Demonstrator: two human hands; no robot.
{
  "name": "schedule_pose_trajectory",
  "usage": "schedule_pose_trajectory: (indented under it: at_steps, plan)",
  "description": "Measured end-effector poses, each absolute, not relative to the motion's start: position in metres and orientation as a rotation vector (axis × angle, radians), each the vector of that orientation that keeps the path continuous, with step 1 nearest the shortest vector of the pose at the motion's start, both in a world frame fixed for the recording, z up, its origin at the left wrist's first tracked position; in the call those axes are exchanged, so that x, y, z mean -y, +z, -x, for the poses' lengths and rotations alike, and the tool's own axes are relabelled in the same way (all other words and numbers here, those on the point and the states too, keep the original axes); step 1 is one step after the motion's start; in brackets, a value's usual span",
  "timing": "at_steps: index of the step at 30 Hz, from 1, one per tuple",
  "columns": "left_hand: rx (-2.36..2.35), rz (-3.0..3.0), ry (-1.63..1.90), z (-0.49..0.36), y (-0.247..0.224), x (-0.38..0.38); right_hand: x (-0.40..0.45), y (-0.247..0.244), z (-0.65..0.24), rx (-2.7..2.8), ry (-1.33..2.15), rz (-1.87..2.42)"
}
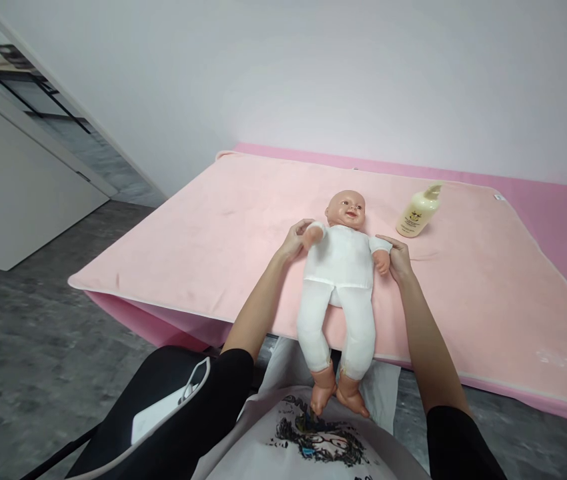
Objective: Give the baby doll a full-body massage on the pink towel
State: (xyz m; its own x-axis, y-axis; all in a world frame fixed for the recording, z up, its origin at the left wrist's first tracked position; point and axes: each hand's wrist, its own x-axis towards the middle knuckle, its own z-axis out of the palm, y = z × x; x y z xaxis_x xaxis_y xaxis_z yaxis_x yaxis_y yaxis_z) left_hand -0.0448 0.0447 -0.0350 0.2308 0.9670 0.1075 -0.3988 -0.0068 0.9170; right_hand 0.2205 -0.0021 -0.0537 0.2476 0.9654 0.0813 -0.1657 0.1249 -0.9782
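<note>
A baby doll (344, 257) with a bare head and white cloth body lies on its back on a light pink blanket (203, 227). Its head points away from me, and its feet hang past the near edge over my lap. My left hand (296, 241) is closed about the doll's arm on the left, its fingers partly hidden behind that arm. On the other side my right hand (399, 260) holds the doll's other arm at the white sleeve, with the thumb side hard to make out. A pale yellow pump bottle (417, 212) stands just beyond my right hand.
Under the blanket, a darker pink cover (558, 227) shows along the back and right. A white wall (363, 80) rises behind the table. To the left are a white door (23, 180) and grey floor (33, 353). A white device (158, 417) with a cable lies at lower left.
</note>
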Motion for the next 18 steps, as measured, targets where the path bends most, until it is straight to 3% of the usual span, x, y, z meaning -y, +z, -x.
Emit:
schedule_pose_trajectory:
  at_steps: [18]
  plan:
    - [-1.320,-1.429,1.172,0.033,-0.048,-0.048,-0.002,-0.050,-0.203,1.138,0.871,1.362]
